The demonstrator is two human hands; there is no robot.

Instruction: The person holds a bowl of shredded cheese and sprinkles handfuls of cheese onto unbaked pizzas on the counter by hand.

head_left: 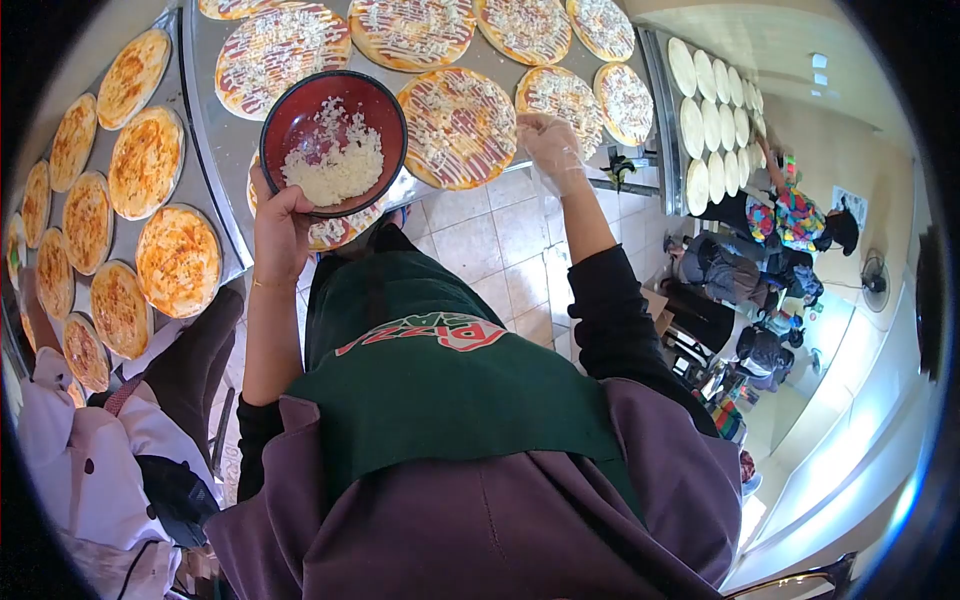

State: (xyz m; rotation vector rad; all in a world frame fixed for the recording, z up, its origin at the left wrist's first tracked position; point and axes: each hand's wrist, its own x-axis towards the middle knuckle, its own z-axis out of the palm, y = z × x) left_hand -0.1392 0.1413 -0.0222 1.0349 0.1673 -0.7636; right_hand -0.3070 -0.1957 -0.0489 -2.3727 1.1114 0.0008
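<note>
My left hand (278, 225) grips a round bowl (287, 115), dark outside and red inside, by its near rim. Crumbled white cheese (335, 168) lies in the bowl, heaped toward my side. My right hand (552, 150), in a clear plastic glove, is closed with its fingers bent down; what they hold, if anything, is hidden. It hovers between a pizza (458, 128) striped with white sauce over reddish slices and another topped pizza (562, 105). White crumbs are scattered on both. Part of one more pizza (340, 232) shows below the bowl.
More topped pizzas (412, 30) cover the metal table (215, 150). Orange-sauced pizzas (147, 163) fill a table on the left, where a person in a white coat (120, 460) stands. Pale dough rounds (705, 120) lie on the right; several people are beyond.
</note>
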